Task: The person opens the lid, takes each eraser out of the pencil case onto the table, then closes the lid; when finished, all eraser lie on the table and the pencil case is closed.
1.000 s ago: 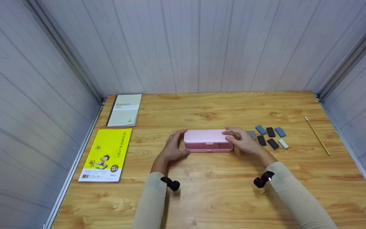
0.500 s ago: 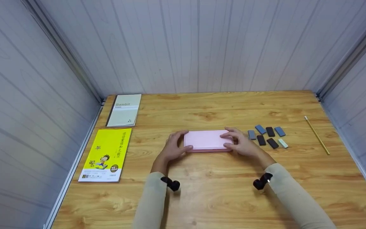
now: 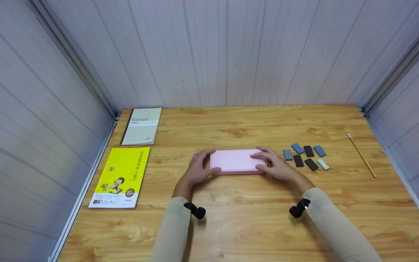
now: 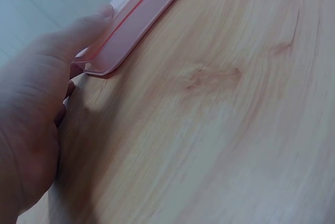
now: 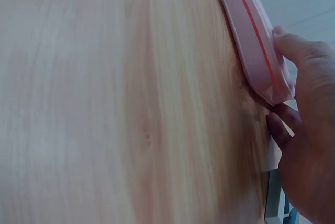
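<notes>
A pink pencil case lies on the wooden table with its lid down over its base. My left hand grips its left end, thumb at the front edge of the lid and fingertips at the back corner. At the right end my right hand holds it, thumb on the front edge and fingers over the lid. In the left wrist view a thin red line runs along the front of the pencil case, between lid and base. The same seam shows in the right wrist view, where the right thumb presses near the lid's edge.
Several blue, black and pale green erasers lie just right of the right hand. Farther right is a gold pencil. On the left, a yellow book lies below a pale notebook. Panel walls border the table.
The pencil case's lid has come down from partly raised to lying over the base. The left thumb has moved up onto the lid's front edge; the right fingers have shifted slightly left.
</notes>
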The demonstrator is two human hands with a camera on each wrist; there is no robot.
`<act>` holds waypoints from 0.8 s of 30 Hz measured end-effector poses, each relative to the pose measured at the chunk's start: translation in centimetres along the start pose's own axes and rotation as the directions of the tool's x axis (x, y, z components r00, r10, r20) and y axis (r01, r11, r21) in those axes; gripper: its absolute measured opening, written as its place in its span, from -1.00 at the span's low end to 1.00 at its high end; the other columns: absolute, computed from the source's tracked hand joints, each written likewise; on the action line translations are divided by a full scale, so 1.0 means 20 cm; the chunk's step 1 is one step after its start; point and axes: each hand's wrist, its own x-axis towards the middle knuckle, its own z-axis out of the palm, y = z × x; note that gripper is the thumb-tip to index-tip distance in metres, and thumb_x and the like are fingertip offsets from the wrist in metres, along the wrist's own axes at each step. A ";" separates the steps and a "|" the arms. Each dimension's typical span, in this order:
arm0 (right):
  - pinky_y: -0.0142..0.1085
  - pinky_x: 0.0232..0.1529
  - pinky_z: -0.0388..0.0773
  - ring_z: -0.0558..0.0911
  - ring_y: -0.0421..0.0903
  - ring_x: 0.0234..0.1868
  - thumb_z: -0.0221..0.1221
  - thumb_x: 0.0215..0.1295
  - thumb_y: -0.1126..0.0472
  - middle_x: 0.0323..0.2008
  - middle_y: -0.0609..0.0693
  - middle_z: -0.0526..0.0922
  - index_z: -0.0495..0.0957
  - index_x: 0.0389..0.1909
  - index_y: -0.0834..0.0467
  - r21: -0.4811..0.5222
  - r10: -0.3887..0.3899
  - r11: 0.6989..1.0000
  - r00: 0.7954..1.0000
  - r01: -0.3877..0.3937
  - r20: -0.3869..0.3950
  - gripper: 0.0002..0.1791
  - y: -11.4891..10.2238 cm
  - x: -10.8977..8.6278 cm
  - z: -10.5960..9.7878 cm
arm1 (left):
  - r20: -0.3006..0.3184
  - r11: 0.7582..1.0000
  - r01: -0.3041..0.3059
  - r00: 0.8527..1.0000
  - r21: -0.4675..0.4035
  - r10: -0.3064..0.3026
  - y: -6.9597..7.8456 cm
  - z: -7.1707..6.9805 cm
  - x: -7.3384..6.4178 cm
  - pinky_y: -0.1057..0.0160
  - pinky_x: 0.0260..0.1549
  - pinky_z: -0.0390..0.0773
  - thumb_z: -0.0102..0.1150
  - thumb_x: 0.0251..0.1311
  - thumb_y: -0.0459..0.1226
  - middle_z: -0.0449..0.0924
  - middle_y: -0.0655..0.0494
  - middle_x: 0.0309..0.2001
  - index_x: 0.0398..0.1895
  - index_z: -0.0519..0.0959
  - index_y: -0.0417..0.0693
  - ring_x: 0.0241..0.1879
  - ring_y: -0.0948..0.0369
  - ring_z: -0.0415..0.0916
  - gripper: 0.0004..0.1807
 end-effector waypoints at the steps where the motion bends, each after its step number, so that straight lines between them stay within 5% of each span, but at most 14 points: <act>1: 0.53 0.61 0.22 0.23 0.58 0.69 0.30 0.65 0.08 0.69 0.45 0.25 0.66 0.46 0.07 0.004 -0.009 1.000 1.000 0.009 -0.001 -0.54 0.01 0.00 0.00 | -0.002 1.000 0.000 1.000 0.001 0.000 0.00 0.00 0.00 -0.25 0.78 0.11 0.58 0.38 -0.06 0.42 -0.12 0.68 0.67 0.44 -0.04 0.72 -0.16 0.19 -0.14; 15: 0.44 0.56 0.34 0.29 0.60 0.62 0.28 0.67 -0.01 0.65 0.42 0.27 0.64 0.48 -0.04 -0.038 -0.089 0.995 0.996 0.089 0.000 -0.54 0.08 0.01 0.03 | -0.009 0.999 0.034 0.999 -0.010 -0.034 0.01 0.00 -0.02 -0.24 0.78 0.10 0.62 0.34 -0.06 0.40 -0.11 0.70 0.67 0.44 0.00 0.73 -0.14 0.17 -0.12; 24: 0.45 0.58 0.29 0.28 0.53 0.69 0.30 0.65 -0.09 0.72 0.34 0.26 0.64 0.50 -0.17 -0.028 -0.013 1.000 1.000 0.013 0.009 -0.51 0.10 0.01 0.02 | 0.000 1.000 0.013 1.000 0.006 -0.013 0.01 0.00 -0.01 -0.25 0.76 0.13 0.58 0.38 -0.05 0.44 -0.06 0.68 0.69 0.44 0.01 0.71 -0.11 0.21 -0.14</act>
